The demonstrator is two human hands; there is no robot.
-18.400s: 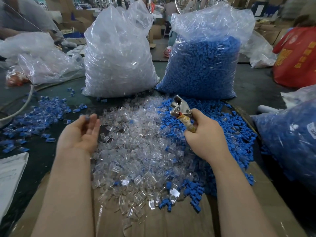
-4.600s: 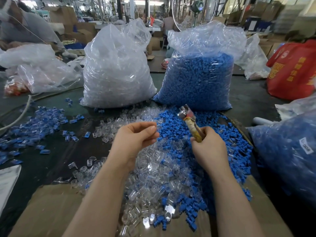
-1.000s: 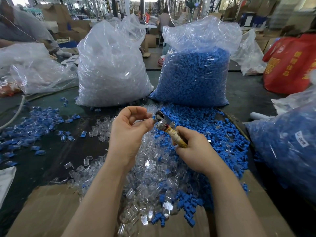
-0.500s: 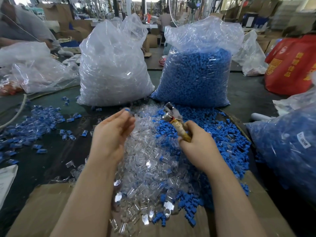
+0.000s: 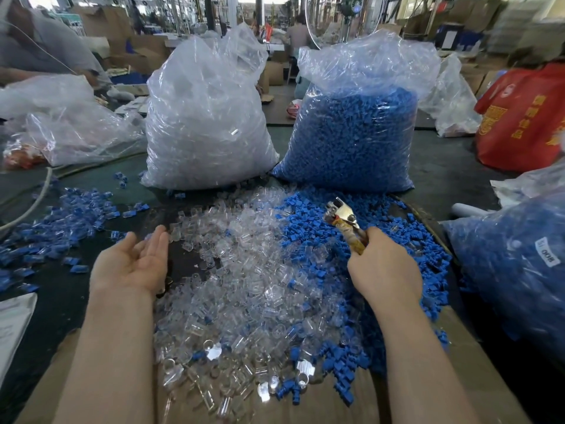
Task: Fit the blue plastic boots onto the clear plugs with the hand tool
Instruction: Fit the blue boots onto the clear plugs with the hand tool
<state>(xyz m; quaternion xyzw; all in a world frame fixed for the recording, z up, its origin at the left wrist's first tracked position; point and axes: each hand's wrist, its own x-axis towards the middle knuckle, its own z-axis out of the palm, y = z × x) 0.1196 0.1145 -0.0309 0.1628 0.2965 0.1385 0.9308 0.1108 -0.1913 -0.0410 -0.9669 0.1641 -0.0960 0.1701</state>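
- Our left hand (image 5: 134, 264) lies palm up with straight fingers and holds nothing, hovering over the dark table (image 5: 61, 298) between the finished pieces and the clear pile.
- Our right hand (image 5: 385, 272) is wrapped round the taped handles of the hand tool (image 5: 344, 220), whose metal head points up and away; we cannot tell whether anything sits in its jaws.
- Loose clear plugs (image 5: 244, 270) form a wide heap in front of us, touching a heap of loose blue boots (image 5: 308, 231) to its right.
- Fitted pieces (image 5: 64, 215), blue over clear, lie scattered well to the left.
- We judge the job barely dented: both loose heaps are large, and behind them stand a full bag of clear plugs (image 5: 204, 117) and a full bag of blue boots (image 5: 354, 130).
- Next we probably pick another plug and boot.
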